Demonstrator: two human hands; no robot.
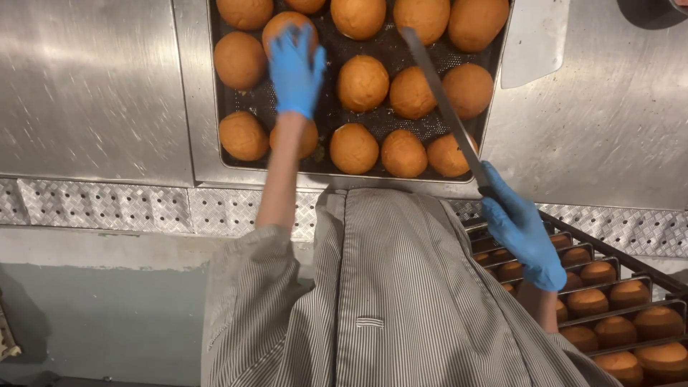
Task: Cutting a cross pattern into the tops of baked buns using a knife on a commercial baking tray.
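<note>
Head view, looking straight down over striped jacket (401,301). Left hand (295,68), blue glove, reaching fwd onto dark tray (217,97); palm down on a bun (287,27) in 2nd row from far end, fingers spread over its top, touching; whether actually clasping it cannot be told. Forearm bare, passing over another bun (309,140) in near row.

Right hand (522,233), blue glove, closed round handle of long knife (441,100); handle hidden in fist. Blade thin, dark, running diagonally up-left from hand, over near-right part of tray, tip between buns in upper rows. Blade above buns; contact w/ any of them cannot be told.

Tray: perforated, dark, holding round golden-brown buns in rows, lying on steel tabletop (86,86). Buns close together, some nearly touching. Near row of 5, incl. bun (353,148) at centre & bun (403,153) just right of it.

Tabletop front edge: strip of embossed metal (100,208) running L to R. Flat pale sheet (534,39) lying on tabletop just right of tray's far corner.

Lower right, below tabletop level: rack (609,276) w/ metal rails, more buns (629,292) in rows, right hand directly above its left end. Lower left: grey floor (86,322).
</note>
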